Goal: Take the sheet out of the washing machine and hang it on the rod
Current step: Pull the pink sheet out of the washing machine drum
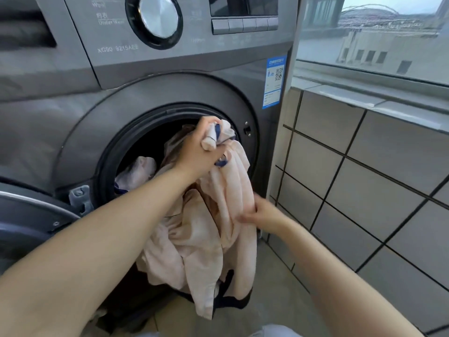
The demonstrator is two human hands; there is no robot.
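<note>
pale pink sheet [206,234] with navy trim, grey washing machine [73,81], blue sticker [275,81]

The sheet [201,227] fills most of the drum mouth [136,147] — a dark gap stays open upper left; the door [31,215] juts left, the tiled wall [352,178] stands right.

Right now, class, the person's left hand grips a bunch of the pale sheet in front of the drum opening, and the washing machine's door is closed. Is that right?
Not quite. The left hand does grip a bunch of the pale sheet in front of the drum opening, but the washing machine's door is open, swung out to the left, as the head view shows.
</note>
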